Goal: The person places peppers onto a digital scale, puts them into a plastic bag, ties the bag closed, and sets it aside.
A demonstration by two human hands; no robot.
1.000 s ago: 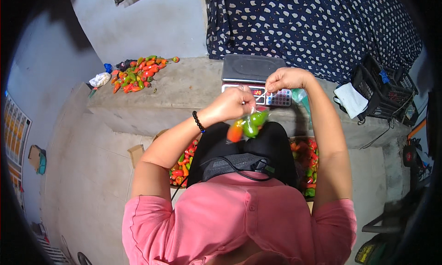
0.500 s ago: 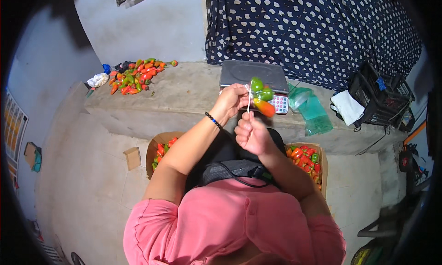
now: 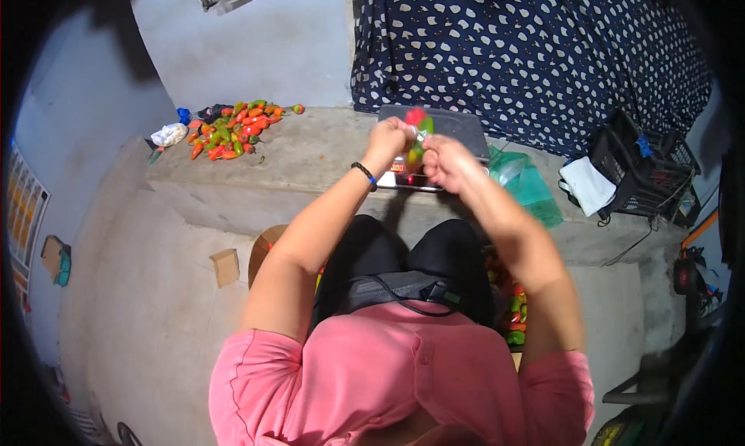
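A small clear plastic bag of peppers (image 3: 426, 126), red and green, is held up in front of the digital scale (image 3: 459, 129). My left hand (image 3: 388, 140) is closed at the bag's left side. From the right, my right hand (image 3: 450, 162) pinches at the gathered whitish part of the bag, close to my left fingers. The bag and fingertips are blurred, so the tie at its neck cannot be made out. Behind the hands, the scale's grey platform bears nothing visible, and its front display glows red.
Loose peppers (image 3: 233, 132) lie in a heap at the ledge's left, beside a white bundle (image 3: 169, 134). Right of the scale are green plastic bags (image 3: 528, 186), a white cloth (image 3: 587, 184) and a black crate (image 3: 640, 163). Boxes of peppers (image 3: 517, 310) flank my legs.
Both hands have lifted and moved forward with the bag, which has turned over. The white strip earlier stretched between my hands no longer shows clearly. My arms now hide more of the boxes.
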